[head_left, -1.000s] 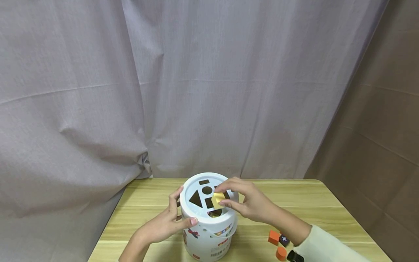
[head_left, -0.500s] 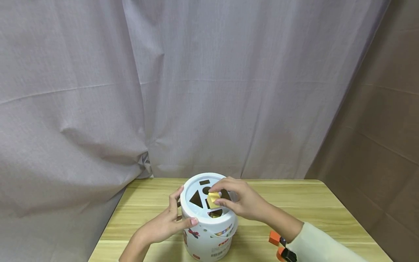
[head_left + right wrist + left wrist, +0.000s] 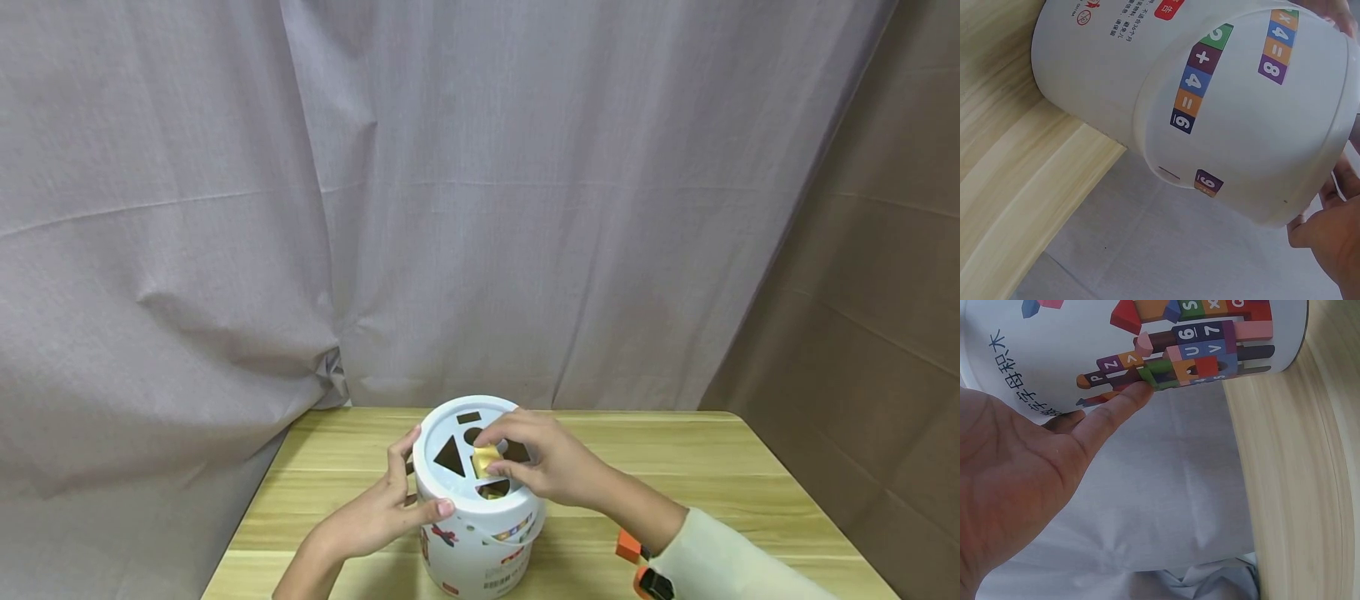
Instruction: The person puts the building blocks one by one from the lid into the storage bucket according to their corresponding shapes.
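A white bucket (image 3: 472, 558) stands on the table, its pale lid (image 3: 444, 482) cut with a triangular, a round, a rectangular and other holes. My left hand (image 3: 378, 508) holds the bucket's left side, thumb on the front rim and fingers round the far left. In the left wrist view one finger (image 3: 1116, 415) lies along the printed wall. Between thumb and index finger my right hand (image 3: 555, 458) pinches a yellow block (image 3: 486, 459) over a hole near the lid's middle. That hole is mostly covered, so whether the block is inside it cannot be told.
On the wooden table (image 3: 750, 500), right of the bucket, lie an orange cube (image 3: 628, 545) and an orange round block (image 3: 641, 581). The right sleeve (image 3: 720, 558) partly hides what lies there. Grey curtain (image 3: 480, 208) hangs behind the table.
My right hand has moved left across the lid with the yellow block and sits slightly lower over the middle hole. The sleeve now covers most of the dark plus-sign block. My left hand has stayed put.
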A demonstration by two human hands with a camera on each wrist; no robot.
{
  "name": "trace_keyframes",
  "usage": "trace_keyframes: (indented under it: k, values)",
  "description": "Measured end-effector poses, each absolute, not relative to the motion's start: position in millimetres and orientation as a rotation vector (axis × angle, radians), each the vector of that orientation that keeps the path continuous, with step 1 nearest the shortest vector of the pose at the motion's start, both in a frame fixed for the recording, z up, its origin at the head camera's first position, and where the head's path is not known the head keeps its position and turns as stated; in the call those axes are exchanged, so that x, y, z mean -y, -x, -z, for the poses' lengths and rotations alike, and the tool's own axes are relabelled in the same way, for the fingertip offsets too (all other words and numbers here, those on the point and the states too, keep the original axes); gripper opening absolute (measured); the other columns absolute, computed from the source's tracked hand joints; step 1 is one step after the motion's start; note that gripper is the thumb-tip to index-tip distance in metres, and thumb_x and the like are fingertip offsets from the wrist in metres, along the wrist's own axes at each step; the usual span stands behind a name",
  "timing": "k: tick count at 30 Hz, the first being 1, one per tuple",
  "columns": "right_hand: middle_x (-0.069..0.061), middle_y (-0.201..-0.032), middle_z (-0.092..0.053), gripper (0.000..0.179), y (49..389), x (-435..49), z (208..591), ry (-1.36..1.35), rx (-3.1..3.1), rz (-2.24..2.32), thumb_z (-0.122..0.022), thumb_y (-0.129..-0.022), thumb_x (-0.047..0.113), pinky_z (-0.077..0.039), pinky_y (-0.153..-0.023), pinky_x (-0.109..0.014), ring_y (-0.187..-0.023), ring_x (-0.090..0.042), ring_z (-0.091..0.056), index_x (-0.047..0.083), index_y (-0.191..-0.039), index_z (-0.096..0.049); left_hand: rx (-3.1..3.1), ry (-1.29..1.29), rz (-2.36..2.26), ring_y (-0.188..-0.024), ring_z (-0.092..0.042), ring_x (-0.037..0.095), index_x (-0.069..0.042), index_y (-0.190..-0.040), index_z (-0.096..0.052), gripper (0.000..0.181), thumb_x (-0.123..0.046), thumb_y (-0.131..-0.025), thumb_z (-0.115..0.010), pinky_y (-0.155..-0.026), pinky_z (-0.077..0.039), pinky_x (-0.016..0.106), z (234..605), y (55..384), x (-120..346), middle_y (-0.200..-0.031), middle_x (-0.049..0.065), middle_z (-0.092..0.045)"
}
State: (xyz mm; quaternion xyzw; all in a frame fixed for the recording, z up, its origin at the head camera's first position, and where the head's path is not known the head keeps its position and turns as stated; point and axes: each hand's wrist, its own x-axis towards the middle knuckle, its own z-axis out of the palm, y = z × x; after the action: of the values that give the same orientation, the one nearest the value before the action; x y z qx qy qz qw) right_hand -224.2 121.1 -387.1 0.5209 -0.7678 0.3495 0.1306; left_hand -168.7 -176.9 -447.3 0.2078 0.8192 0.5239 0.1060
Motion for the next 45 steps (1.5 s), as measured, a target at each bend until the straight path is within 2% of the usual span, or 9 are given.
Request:
trace_keyframes:
  k: [6,13,21,32,40,45]
  values:
    - [0.001,-0.119,-0.083,0.036,224,-119,388,-1.499,2.268,-0.992,-0.092,-0.089,0.011,-0.061,-0.100,-0.036,-0.105,-0.018,-0.074,0.011,-0.122,-0.079,-2.414,-0.611,-1.537,-0.169,-0.019,0.050,-0.021,-0.172,0.012,0.114,-0.045,-0.105,-0.076,-0.129,-0.038,0.068,448,168,178,-0.186,0.016,0.013]
    - [0.001,-0.117,-0.083,0.038,223,-119,389,-1.494,2.301,-0.982,-0.093,-0.088,0.013,-0.063,-0.100,-0.037,-0.109,-0.015,-0.075,0.011,-0.123,-0.079,-2.417,-0.619,-1.530,-0.168,-0.020,0.050,-0.017,-0.172,0.013,0.114,-0.044,-0.105,-0.076,-0.128,-0.041,0.066,449,168,177,-0.185,0.017,0.012]
    - [0.001,-0.120,-0.082,0.037,222,-118,387,-1.481,2.351,-0.968,-0.092,-0.089,0.015,-0.063,-0.099,-0.036,-0.107,-0.015,-0.074,0.011,-0.123,-0.079,-2.418,-0.614,-1.531,-0.168,-0.019,0.052,-0.022,-0.172,0.011,0.112,-0.045,-0.105,-0.076,-0.129,-0.039,0.067,448,168,177,-0.185,0.018,0.012]
    - [-0.001,-0.119,-0.082,0.037,222,-119,387,-1.497,2.338,-0.976,-0.092,-0.089,0.015,-0.063,-0.098,-0.036,-0.106,-0.019,-0.075,0.011,-0.123,-0.079,-2.413,-0.614,-1.550,-0.168,-0.020,0.051,-0.022,-0.172,0.010,0.112,-0.044,-0.105,-0.077,-0.129,-0.037,0.068,449,168,176,-0.186,0.017,0.012]
    - [-0.001,-0.111,-0.082,0.034,223,-123,388,-1.484,2.264,-0.946,-0.093,-0.088,0.009,-0.062,-0.092,-0.035,-0.098,-0.020,-0.073,0.010,-0.120,-0.079,-2.411,-0.624,-1.547,-0.167,-0.021,0.052,-0.022,-0.171,0.009,0.110,-0.043,-0.105,-0.076,-0.128,-0.039,0.068,448,167,177,-0.185,0.018,0.012]
    - [0.002,-0.114,-0.082,0.033,220,-135,388,-1.434,2.259,-0.957,-0.092,-0.089,0.009,-0.063,-0.098,-0.037,-0.107,-0.017,-0.074,0.012,-0.119,-0.079,-2.413,-0.602,-1.555,-0.167,-0.023,0.049,-0.021,-0.172,0.009,0.113,-0.043,-0.104,-0.078,-0.128,-0.042,0.064,449,167,177,-0.186,0.016,0.010]
